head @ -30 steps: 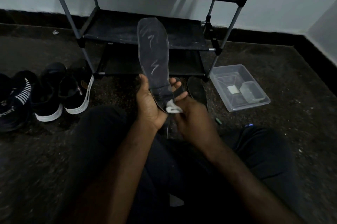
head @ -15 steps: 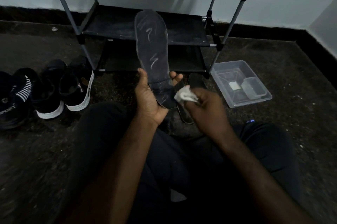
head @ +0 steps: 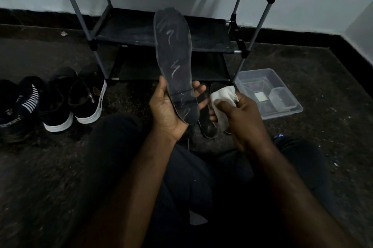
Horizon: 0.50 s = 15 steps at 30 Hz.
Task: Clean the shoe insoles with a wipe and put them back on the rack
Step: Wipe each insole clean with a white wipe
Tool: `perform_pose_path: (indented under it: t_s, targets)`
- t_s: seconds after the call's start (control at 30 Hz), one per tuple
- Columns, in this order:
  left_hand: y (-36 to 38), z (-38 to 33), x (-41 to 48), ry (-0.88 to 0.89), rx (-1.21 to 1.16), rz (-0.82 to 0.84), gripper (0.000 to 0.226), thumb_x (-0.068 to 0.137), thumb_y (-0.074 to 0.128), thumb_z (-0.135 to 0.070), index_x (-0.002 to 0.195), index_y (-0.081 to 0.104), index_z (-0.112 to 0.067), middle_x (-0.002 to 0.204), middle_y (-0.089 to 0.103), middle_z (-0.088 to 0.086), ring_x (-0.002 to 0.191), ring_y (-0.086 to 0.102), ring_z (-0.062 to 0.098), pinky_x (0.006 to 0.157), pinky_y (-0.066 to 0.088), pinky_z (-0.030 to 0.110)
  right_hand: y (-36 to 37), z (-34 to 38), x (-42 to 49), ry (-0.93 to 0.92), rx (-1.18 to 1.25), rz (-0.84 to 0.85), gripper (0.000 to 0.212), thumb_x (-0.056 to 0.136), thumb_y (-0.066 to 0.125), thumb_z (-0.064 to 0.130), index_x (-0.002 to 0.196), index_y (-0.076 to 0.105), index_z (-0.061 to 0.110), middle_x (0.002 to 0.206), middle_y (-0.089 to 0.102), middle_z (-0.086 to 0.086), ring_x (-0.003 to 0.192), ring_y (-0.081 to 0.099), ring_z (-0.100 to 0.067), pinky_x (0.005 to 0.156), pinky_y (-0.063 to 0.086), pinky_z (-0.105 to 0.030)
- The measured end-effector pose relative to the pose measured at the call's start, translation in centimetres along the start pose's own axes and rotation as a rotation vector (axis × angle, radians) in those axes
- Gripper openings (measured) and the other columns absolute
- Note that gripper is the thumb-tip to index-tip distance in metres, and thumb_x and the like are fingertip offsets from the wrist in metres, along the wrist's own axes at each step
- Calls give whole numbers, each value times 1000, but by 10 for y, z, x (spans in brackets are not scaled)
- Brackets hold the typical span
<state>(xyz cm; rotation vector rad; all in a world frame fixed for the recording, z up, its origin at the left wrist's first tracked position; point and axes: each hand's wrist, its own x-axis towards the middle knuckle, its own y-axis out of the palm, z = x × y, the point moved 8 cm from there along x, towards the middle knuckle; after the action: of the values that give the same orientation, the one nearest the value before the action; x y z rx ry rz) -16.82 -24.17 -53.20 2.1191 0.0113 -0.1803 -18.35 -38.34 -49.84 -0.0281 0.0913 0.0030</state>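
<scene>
Over the lap, left hand [head: 167, 110] grips insole [head: 173, 50] by the heel, toe up | insole dark grey with pale streaks, held before the rack [head: 161, 33] | right hand [head: 240, 118] clutches white wipe [head: 223, 96] just beside the heel | second insole [head: 207, 128] on floor below, partly hidden by hands | shoes [head: 80, 98] left, clear tub [head: 268, 94] right

The rack's [head: 131, 31] middle shelf opens toward the person between the posts [head: 257, 32], but the insole [head: 173, 52], held upright in the left hand [head: 167, 110], stands across its centre. Shoes [head: 60, 102] crowd the floor [head: 312, 70] left of the rack; a tub [head: 282, 111] sits just beside the right post. A second insole [head: 207, 128] lies under the right hand [head: 240, 114] and its wipe [head: 224, 96]
</scene>
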Motion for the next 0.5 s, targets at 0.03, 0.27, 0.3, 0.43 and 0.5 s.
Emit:
perform_pose_path:
  t_s: [0.03, 0.27, 0.3, 0.43, 0.5]
  targets:
    - [2, 0, -1, 1, -5, 2, 56, 89, 40, -55, 106, 65, -7, 94, 65, 15, 93, 67, 31, 96, 49, 54, 2, 0, 0, 1, 22, 24, 9, 93, 58, 3, 95, 67, 4, 71, 68, -8, 62, 64, -15, 57, 53, -25]
    - [4, 3, -4, -2, -61, -73, 54, 89, 38, -46, 91, 68, -1, 89, 63, 19, 77, 66, 29, 76, 56, 36, 16, 15, -7, -384, -460, 3, 14, 89, 67, 8, 78, 63, 16, 71, 61, 11, 67, 56, 1, 63, 39, -8]
    - [2, 4, -4, -6, -61, -86, 53, 90, 37, -46, 92, 66, -2, 87, 63, 18, 75, 66, 27, 75, 56, 35, 20, 18, -10, -468, -575, -12, 17, 88, 68, 8, 77, 60, 18, 72, 57, 10, 68, 52, -1, 63, 36, -6]
    - [0, 4, -2, -16, 9, -106, 59, 94, 34, -53, 93, 65, -4, 83, 64, 16, 70, 60, 25, 69, 52, 33, 28, 21, -16, -585, -723, -4, 8, 83, 69, 6, 90, 71, 11, 81, 57, 6, 72, 47, -1, 64, 33, -4]
    - [-1, 5, -1, -30, 18, -106, 66, 94, 32, -61, 93, 66, -5, 84, 63, 16, 70, 59, 24, 69, 51, 34, 23, 25, -20, -621, -697, -43, 14, 83, 69, 5, 96, 72, 9, 86, 61, 2, 75, 53, -5, 66, 36, -8]
